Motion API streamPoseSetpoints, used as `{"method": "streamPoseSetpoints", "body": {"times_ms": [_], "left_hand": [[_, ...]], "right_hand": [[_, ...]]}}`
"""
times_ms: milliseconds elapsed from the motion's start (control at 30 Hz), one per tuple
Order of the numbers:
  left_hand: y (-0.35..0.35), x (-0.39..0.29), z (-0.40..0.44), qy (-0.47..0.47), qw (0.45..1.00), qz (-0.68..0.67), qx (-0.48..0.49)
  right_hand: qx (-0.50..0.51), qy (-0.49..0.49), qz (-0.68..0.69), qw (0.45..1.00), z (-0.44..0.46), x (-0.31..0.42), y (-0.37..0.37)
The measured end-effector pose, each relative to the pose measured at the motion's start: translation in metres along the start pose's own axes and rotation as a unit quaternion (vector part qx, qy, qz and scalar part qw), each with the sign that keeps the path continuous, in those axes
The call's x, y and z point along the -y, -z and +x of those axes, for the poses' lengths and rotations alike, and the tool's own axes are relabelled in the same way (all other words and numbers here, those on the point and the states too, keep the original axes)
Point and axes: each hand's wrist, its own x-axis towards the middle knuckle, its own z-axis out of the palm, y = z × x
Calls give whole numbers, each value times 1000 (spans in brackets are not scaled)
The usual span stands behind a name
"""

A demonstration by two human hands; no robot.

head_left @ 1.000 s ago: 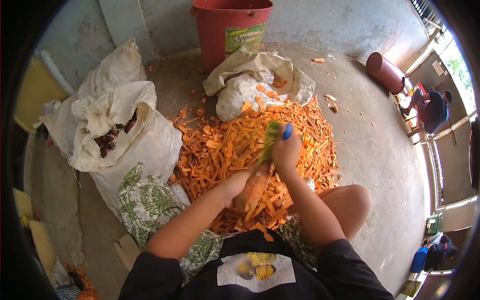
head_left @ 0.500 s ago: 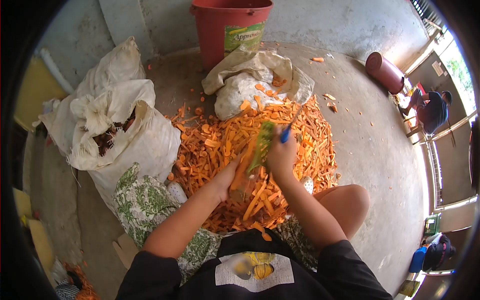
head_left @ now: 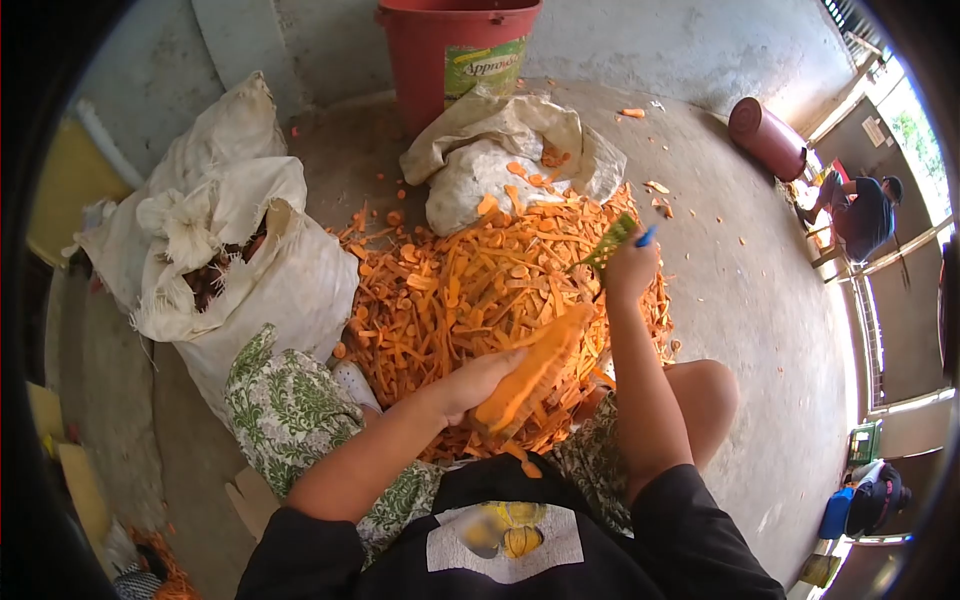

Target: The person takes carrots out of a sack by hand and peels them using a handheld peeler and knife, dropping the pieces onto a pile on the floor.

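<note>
My left hand (head_left: 478, 382) is closed around the lower end of a large, tapered orange root vegetable (head_left: 540, 368), which looks like a sweet potato. Its flesh is bared, with a darker patch on its lower side, and its tip points up and right over the peelings. Off to the right, my right hand (head_left: 632, 272) grips a green-and-blue hand tool (head_left: 608, 240). The tool's green part sticks out to the left, and a blue end shows above the fist. A heap of orange peelings and slices (head_left: 490, 280) lies beneath both hands.
A torn white sack (head_left: 250, 300) holding reddish-brown roots stands at left. Behind the heap are a crumpled pale sack (head_left: 470, 185) and a red bin (head_left: 425, 60). A dark red barrel (head_left: 765, 142) lies tipped at right, near a seated person (head_left: 865, 215). Another person bends lower right.
My right hand and the tool have moved up and right, away from the root. The root has tilted to the right and shows more of its bare orange side.
</note>
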Motion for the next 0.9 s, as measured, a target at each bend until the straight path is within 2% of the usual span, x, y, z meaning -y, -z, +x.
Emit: {"method": "streamPoseSetpoints", "body": {"times_ms": [67,133,167,233,300,333,367,400,467,500,600,633,667,700,733,800,833,900], "left_hand": [[3,-3,0,-18,999,29,7],[17,0,9,-39,996,-81,10],[19,-3,11,-41,996,-82,10],[24,-6,13,-45,982,-181,-38],[39,3,26,-68,976,-205,-2],[43,5,31,-91,969,-226,35],[39,3,32,-73,964,-252,-35],[35,1,29,-73,964,-252,-34],[21,-8,11,-78,962,-262,-18],[23,-4,17,-78,962,-263,-19],[29,6,31,-90,944,-313,-42],[25,3,26,-55,982,-169,-69],[23,2,24,-19,995,-20,-94],[19,16,24,-18,997,-61,-45],[3,10,9,15,1000,-18,-19],[-4,15,13,-44,998,43,-33],[-1,12,14,-43,998,44,-34],[12,1,12,-58,998,-12,37]], "right_hand": [[47,-105,117,986,6,2,7],[76,-96,136,983,-7,14,10],[107,-88,155,978,-19,28,14],[189,-56,210,958,-50,57,27],[278,-66,224,932,-85,81,40],[274,19,213,938,-100,84,42],[312,5,204,928,-113,84,43],[312,5,203,928,-121,85,47],[328,85,86,937,-129,90,53],[332,53,100,936,-128,90,51],[326,57,44,942,-121,81,40],[268,83,7,960,-113,67,27],[208,108,-31,972,-99,52,12],[172,70,-7,983,-77,42,5],[134,31,16,990,-52,31,0],[69,-46,-9,997,-12,-7,-11],[69,-48,-9,996,-8,-7,-7],[63,-120,76,988,-3,-6,-1]]}}
